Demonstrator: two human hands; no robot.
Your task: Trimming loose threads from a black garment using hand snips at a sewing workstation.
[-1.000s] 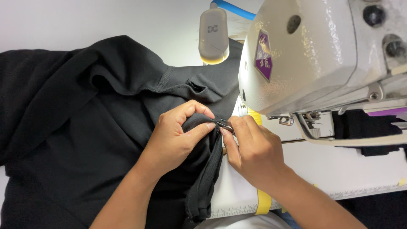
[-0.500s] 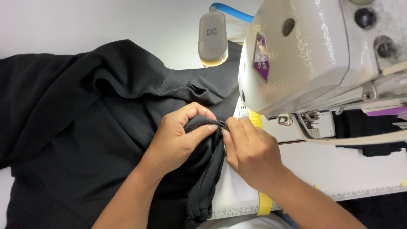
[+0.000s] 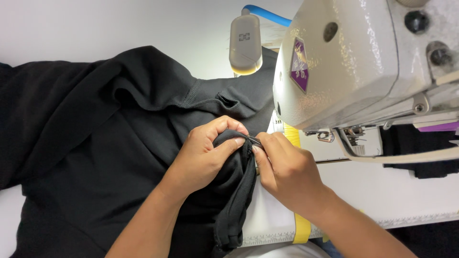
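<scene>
A large black garment (image 3: pixel 95 143) lies spread over the white sewing table (image 3: pixel 411 191). My left hand (image 3: pixel 205 155) pinches a bunched fold of the black fabric near the middle of the view. My right hand (image 3: pixel 287 169) meets it from the right and grips a small thin metal tool (image 3: pixel 254 140) whose tip touches the fabric edge between my fingers. Both hands sit just left of the cream sewing machine head (image 3: pixel 354 67). A strip of the black fabric (image 3: pixel 236 205) hangs down below my hands.
A small lamp (image 3: pixel 245 45) on a blue arm shines above the fabric. A yellow tape strip (image 3: pixel 301 224) and a ruler edge run along the table front. Another dark cloth piece (image 3: pixel 420 153) lies behind the machine at the right.
My hands stay pinched together on the fabric and have shifted slightly right and down. The fabric fold is drawn a little tighter.
</scene>
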